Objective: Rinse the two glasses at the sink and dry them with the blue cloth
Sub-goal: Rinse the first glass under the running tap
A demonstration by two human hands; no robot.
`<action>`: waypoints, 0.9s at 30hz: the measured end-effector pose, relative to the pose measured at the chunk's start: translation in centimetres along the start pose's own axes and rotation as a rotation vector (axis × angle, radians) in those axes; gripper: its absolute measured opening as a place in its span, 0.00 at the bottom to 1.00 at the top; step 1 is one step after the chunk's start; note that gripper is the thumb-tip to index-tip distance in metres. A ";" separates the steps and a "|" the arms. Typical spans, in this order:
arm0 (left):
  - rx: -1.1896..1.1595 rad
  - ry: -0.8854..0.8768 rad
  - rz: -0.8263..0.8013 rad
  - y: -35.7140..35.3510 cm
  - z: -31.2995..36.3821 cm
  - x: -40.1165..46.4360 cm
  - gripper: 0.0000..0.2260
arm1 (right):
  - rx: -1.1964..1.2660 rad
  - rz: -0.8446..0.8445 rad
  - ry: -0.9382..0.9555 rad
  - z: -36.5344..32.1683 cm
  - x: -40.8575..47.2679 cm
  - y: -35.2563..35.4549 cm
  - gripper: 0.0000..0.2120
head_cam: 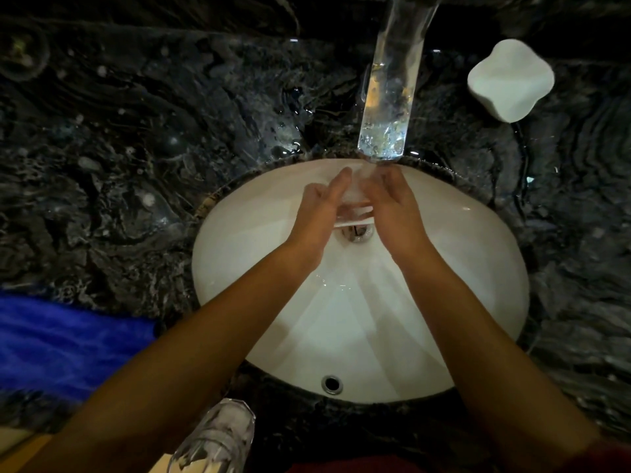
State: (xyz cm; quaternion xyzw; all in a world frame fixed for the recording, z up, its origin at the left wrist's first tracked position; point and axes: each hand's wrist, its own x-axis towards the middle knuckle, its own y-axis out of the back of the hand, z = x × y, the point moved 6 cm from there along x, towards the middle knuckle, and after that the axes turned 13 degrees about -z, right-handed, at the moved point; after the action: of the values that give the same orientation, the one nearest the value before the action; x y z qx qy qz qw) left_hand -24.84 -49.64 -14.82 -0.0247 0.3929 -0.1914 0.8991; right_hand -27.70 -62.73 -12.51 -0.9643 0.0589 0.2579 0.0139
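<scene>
A clear glass [355,201] lies tilted between my hands over the white sink basin [444,302], just below the tap's mouth, with its rim [353,222] facing me above the drain. My right hand [396,208] grips it from the right, fingers curled round its far side. My left hand [317,216] presses against its left side with fingers stretched straight. A second clear glass [215,438] stands on the counter at the near edge, under my left forearm. The blue cloth [68,346] lies on the counter at the left.
A chrome tap spout [389,97] reaches from the back over the basin. A white, rounded block-shaped object [510,78] sits on the dark marbled counter [136,148] at the back right. The counter around the tap is wet. An overflow hole [331,384] marks the basin's near wall.
</scene>
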 end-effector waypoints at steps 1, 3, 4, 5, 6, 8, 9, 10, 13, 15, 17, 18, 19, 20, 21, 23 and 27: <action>-0.008 -0.019 0.026 0.2 0.0 0.0 0.27 | 0.015 -0.005 -0.026 0.0 0.2 -0.1 0.13; -0.019 -0.039 0.029 0.2 -0.1 -0.1 0.27 | 0.033 -0.021 -0.101 0.0 0.6 -0.2 0.14; -0.010 -0.038 0.010 0.2 -0.2 -0.1 0.26 | 0.020 -0.032 -0.147 0.0 0.8 -0.1 0.16; 0.000 -0.042 -0.021 0.2 -0.3 -0.1 0.25 | 0.016 -0.048 -0.203 0.1 1.0 -0.1 0.17; 0.006 -0.057 -0.050 0.1 -0.3 -0.2 0.25 | 0.034 -0.065 -0.270 0.2 1.3 -0.1 0.17; -0.009 -0.086 -0.073 0.4 -0.2 -0.3 0.29 | 0.091 -0.088 -0.397 0.2 1.7 -0.4 0.17; -0.039 -0.092 -0.082 0.5 -0.2 -0.3 0.29 | 0.068 -0.104 -0.433 0.0 1.9 -0.8 0.15; -0.068 -0.095 -0.093 0.7 -0.2 -0.3 0.26 | -0.020 -0.131 -0.455 -0.1 2.2 -1.2 0.12; -0.128 -0.045 -0.083 1.0 -0.6 -0.1 0.19 | -0.236 -0.072 -0.330 -0.2 2.8 -1.6 0.09; -0.172 0.029 -0.055 1.1 -1.2 0.0 0.19 | -0.195 0.004 -0.154 -0.6 2.0 -1.4 0.10; -0.241 0.099 -0.038 1.2 -1.7 0.0 0.17 | -0.236 0.000 -0.067 -0.9 1.1 -1.8 0.12; -0.282 0.127 -0.034 1.1 -1.8 -0.1 0.16 | -0.326 -0.038 -0.024 -1.3 1.0 -2.2 0.13; -0.314 0.150 -0.028 1.0 -1.9 -0.1 0.15 | -0.457 -0.084 0.031 -1.6 0.7 -2.8 0.13; -0.334 0.165 -0.023 0.9 -1.8 -0.1 0.15 | -0.595 -0.119 0.086 -2.1 0.3 -3.4 0.14; -0.339 0.166 -0.023 0.9 -1.6 0.0 0.14 | -0.692 -0.126 0.136 -2.5 -0.1 -3.8 0.16; -0.335 0.158 -0.038 0.7 -1.1 0.3 0.13 | -0.775 -0.095 0.217 -3.1 -1.5 -4.0 0.18; -0.176 0.177 -0.108 0.7 -0.6 0.1 0.12 | -0.864 -0.073 0.320 -3.6 -2.9 -3.3 0.17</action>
State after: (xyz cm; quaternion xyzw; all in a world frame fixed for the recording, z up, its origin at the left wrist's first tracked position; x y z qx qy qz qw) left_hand -24.97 -48.92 -15.48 -0.1075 0.4841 -0.2056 0.8437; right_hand -28.04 -59.36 -7.92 -0.9109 -0.0866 0.1058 -0.3894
